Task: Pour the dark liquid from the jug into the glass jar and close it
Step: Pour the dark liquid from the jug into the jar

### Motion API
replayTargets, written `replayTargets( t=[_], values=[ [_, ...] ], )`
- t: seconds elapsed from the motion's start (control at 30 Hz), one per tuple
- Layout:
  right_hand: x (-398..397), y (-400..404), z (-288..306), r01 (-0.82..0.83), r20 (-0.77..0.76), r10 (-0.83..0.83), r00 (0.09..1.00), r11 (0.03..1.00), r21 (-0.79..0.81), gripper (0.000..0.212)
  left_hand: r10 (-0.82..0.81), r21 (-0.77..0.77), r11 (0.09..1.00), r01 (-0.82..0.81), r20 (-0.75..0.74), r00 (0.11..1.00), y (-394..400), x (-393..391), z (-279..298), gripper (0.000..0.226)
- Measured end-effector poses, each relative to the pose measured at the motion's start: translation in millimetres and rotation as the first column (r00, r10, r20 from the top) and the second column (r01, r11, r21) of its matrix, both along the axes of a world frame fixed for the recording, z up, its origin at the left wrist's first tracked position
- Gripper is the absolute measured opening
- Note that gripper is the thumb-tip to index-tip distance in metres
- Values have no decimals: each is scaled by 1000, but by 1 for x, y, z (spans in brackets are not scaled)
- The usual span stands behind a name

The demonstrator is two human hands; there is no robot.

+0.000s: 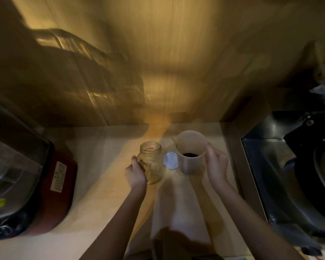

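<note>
An open glass jar (pixel 152 162) stands upright on the pale counter (pixel 105 184), lidless, and looks empty. My left hand (pixel 136 172) wraps its left side. To its right stands a translucent plastic jug (pixel 190 152) with dark liquid at its bottom and its spout toward the jar. My right hand (pixel 216 162) grips the jug's right side, at the handle. A round silvery lid (pixel 170 160) lies flat on the counter between jar and jug. The frame is motion-blurred.
A red and black appliance (pixel 36 184) with a clear top fills the left of the counter. A metal sink (pixel 281 175) holding a dark pan (pixel 323 177) lies to the right. A wooden wall (pixel 158 62) rises close behind the counter.
</note>
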State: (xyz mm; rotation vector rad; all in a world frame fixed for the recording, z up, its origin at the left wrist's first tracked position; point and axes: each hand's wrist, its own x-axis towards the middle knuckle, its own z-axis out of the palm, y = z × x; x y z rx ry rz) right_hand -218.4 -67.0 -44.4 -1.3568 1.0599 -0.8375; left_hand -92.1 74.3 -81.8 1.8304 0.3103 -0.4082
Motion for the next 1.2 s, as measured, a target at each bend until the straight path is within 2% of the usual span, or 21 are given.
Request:
replayTargets(
  t=[0.07,0.17,0.27,0.37,0.47,0.63,0.73,0.8,0.93,1.1,1.2],
  values=[
    [5,-10,14,-24,9,25,1000,1000,-18,46,-35,-31,999,35,13,999,3,9,6,53],
    [14,-24,48,-60,6,60,998,998,36,42,-131,-125,984,130,7,991,11,19,21,52],
    [22,-32,85,-126,7,126,992,992,-29,44,-313,-83,941,328,155,937,17,27,51,54],
    [31,-36,123,-232,-10,232,973,964,-128,46,-397,-63,903,425,254,882,21,32,92,50],
    [40,-40,156,-290,-92,276,957,928,-234,49,-400,-57,895,443,339,852,24,35,131,54],
    [57,-39,203,-348,-261,262,929,858,-378,37,-415,58,890,452,516,749,29,35,186,57],
    [60,-37,221,-335,-275,230,934,832,-442,37,-381,55,902,429,569,729,29,41,204,56],
    [60,-35,231,-318,-264,209,942,812,-490,45,-379,56,899,434,597,707,29,44,211,57],
    [65,-26,252,-387,-381,165,910,671,-633,45,-443,169,874,456,664,603,28,43,217,59],
    [70,-17,263,-506,-524,65,849,379,-774,50,-430,226,895,384,667,609,23,33,224,56],
    [71,-16,267,-501,-521,4,853,285,-817,50,-423,210,897,389,661,620,21,31,222,55]
  ],
)
